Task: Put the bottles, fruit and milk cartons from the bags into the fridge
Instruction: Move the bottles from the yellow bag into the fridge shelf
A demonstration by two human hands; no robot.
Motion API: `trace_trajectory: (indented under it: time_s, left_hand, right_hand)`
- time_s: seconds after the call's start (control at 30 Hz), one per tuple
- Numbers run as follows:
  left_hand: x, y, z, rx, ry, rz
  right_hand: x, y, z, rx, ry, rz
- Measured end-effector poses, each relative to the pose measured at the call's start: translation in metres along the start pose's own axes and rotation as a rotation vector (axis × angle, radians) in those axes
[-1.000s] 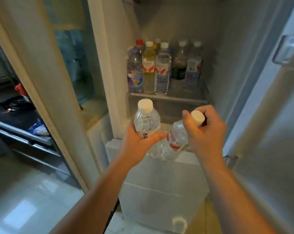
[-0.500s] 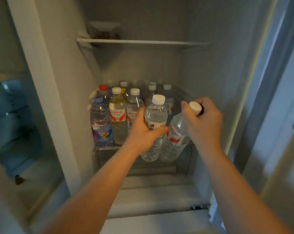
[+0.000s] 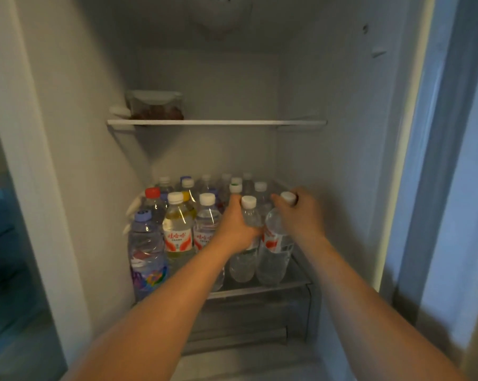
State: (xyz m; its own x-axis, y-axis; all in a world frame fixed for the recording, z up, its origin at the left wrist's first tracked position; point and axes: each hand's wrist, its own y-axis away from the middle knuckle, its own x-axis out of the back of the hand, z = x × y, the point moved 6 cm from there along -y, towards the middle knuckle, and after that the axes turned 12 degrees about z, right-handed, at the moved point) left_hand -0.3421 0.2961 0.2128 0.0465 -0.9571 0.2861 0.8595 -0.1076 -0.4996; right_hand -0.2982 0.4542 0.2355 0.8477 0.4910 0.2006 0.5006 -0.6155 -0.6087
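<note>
Head view looks into the open white fridge [image 3: 328, 160], where both bare arms reach to the lower glass shelf [image 3: 259, 290]. The left hand [image 3: 233, 229] wraps its fingers and thumb round the upper body of a clear plastic water bottle with a white cap [image 3: 243, 266], which stands upright near the front edge of that shelf. The right hand [image 3: 301, 215] curls over the neck and white cap of a second clear bottle with a red-and-white label [image 3: 273, 257], which sits just to the right of the first and touches it, its top tipped a little to the right. Whether either base bears on the glass cannot be told. To the left of the held pair stand a white-capped bottle of yellowish liquid [image 3: 177, 229], a clear white-capped bottle with the same red label [image 3: 207, 224] and a purple-capped bottle with a multicoloured label [image 3: 147, 251], with a red-capped bottle [image 3: 153, 199] behind them. More capped bottles fill the back of the shelf. On the upper white-edged shelf [image 3: 218, 122], at its left end, sits a clear lidded container of something brown [image 3: 155, 105].
</note>
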Motion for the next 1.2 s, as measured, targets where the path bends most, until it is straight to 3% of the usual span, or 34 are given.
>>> trace_trajectory:
  time_s: [0.13, 0.27, 0.43, 0.63, 0.83, 1.2]
  left_hand:
    - [-0.004, -0.009, -0.017, 0.034, -0.067, -0.006]
    - [-0.01, -0.007, -0.019, -0.056, -0.212, 0.027]
    - [-0.008, 0.005, -0.009, -0.315, -0.652, 0.127]
    - [0.001, 0.006, -0.006, -0.457, -1.023, 0.258]
    - [0.005, 0.008, -0.011, -0.518, -1.111, 0.298]
    - [0.006, 0.015, -0.023, -0.563, -1.064, 0.248]
  right_hand:
    - [-0.022, -0.007, 0.002, 0.005, 0.004, -0.091]
    - [-0.04, -0.017, 0.006, -0.005, -0.011, -0.211]
    - [-0.057, -0.001, 0.03, -0.108, -0.161, -0.344]
    - [-0.064, 0.048, 0.064, -0.175, -0.333, -0.301]
    - [-0.075, 0.1, 0.119, -0.128, -0.085, -0.395]
    - [-0.077, 0.1, 0.127, -0.184, 0.084, -0.467]
